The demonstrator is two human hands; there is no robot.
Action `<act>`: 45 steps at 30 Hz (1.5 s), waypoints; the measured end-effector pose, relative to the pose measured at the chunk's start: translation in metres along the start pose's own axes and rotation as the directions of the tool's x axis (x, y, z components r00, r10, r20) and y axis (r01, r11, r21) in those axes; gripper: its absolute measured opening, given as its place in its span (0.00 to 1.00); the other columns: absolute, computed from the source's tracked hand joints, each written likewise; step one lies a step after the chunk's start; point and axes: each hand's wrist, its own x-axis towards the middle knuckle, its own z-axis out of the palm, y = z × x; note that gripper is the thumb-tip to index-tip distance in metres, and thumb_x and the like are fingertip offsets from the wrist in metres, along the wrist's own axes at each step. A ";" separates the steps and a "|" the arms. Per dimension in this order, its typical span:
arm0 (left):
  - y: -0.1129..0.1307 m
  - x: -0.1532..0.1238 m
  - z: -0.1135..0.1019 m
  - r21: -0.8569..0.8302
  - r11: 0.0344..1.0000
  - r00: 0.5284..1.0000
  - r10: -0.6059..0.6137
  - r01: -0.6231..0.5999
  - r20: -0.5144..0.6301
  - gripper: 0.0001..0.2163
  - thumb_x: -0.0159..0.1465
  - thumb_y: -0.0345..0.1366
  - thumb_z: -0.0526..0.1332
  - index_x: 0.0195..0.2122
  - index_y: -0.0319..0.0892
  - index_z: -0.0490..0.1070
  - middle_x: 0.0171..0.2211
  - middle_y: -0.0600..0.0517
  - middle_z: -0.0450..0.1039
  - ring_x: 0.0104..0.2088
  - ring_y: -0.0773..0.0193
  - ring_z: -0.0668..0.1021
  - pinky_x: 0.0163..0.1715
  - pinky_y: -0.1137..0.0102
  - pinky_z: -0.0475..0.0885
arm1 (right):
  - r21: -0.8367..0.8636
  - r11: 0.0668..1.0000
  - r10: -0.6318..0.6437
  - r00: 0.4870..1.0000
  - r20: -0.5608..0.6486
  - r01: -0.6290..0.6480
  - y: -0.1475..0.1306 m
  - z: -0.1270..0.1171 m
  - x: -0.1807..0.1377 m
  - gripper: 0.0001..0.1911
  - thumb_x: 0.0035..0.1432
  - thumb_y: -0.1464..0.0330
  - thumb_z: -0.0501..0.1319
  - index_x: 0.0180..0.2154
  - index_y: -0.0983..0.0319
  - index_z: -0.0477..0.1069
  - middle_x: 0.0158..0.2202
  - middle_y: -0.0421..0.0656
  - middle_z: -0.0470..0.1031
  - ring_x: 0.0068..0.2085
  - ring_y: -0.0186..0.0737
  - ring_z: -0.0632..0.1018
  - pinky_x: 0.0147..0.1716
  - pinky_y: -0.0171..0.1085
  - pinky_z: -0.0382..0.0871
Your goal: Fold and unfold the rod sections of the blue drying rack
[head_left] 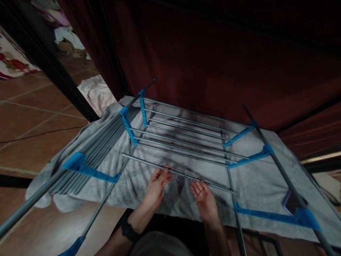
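A metal drying rack (186,142) with grey rods and blue plastic joints lies on a grey towel (255,177). My left hand (157,185) curls its fingers round the nearest rod (141,160) from below. My right hand (204,197) is palm up beside it, with its fingertips on the same rod. A dark band sits on my left wrist.
A dark red curtain (213,60) hangs behind the rack. Brown floor tiles (32,121) lie to the left, with a striped cloth (96,92) and other laundry beyond. A dark phone-like object (291,202) rests on the towel at the right.
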 end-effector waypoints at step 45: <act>0.008 0.007 0.008 -0.014 0.999 0.999 0.033 -0.034 -0.027 0.14 0.54 0.34 0.79 0.25 0.42 0.73 0.39 0.51 0.85 0.41 0.60 0.86 0.43 0.68 0.83 | 0.161 0.970 -0.187 0.982 0.025 0.181 -0.026 0.013 -0.011 0.11 0.55 0.63 0.76 0.40 0.56 0.80 0.42 0.40 0.86 0.42 0.36 0.84 0.49 0.37 0.81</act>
